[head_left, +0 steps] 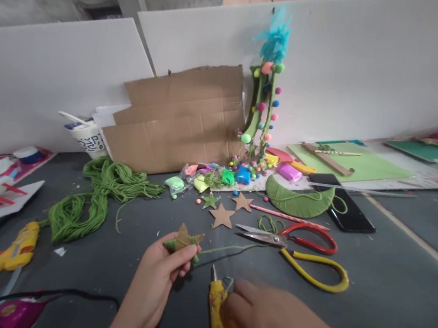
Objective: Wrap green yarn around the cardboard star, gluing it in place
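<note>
My left hand (164, 270) pinches a cardboard star (183, 237) between thumb and fingers. Green yarn covers some of its points, and a strand (229, 248) runs from it toward the scissors. At the lower middle, my right hand (261, 314) is curled around a yellow hot glue gun (217, 310); the hand is slightly blurred and hides the handle. The gun's metal nozzle points away from me. Beyond my left hand lie two bare cardboard stars (222, 216) and a small green-wrapped star (211, 201). Scissors (274, 238) with red and yellow handles lie open to the right.
A green yarn hank (80, 217) and another yellow glue gun (14, 254) lie left. Behind are cardboard (180, 123), clay packets (243, 175) and a pom-pom decoration (262, 106). A green-wrapped crescent (297, 199), pencil (287, 216) and black phone (351, 209) lie right.
</note>
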A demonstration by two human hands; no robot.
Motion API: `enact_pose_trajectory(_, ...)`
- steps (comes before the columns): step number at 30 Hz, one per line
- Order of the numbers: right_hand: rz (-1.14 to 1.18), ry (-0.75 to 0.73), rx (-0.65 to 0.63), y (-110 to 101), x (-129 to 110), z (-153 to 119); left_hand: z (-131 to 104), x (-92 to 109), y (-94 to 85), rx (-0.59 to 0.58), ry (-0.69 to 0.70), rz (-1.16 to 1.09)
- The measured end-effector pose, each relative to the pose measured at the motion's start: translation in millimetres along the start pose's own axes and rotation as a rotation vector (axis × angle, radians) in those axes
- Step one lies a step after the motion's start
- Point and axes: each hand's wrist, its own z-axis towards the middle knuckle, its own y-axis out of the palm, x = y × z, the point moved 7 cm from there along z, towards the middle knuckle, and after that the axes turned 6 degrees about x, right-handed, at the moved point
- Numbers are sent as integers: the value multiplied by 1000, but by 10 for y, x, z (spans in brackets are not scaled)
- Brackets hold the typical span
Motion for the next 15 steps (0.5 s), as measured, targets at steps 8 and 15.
enact_pose_trajectory(8,-298,-56,275,196,-111,-209,2,17,-10,-5,68,52)
enact_pose_trajectory(15,45,190,-43,158,64,-190,52,28,-86,2,143,160)
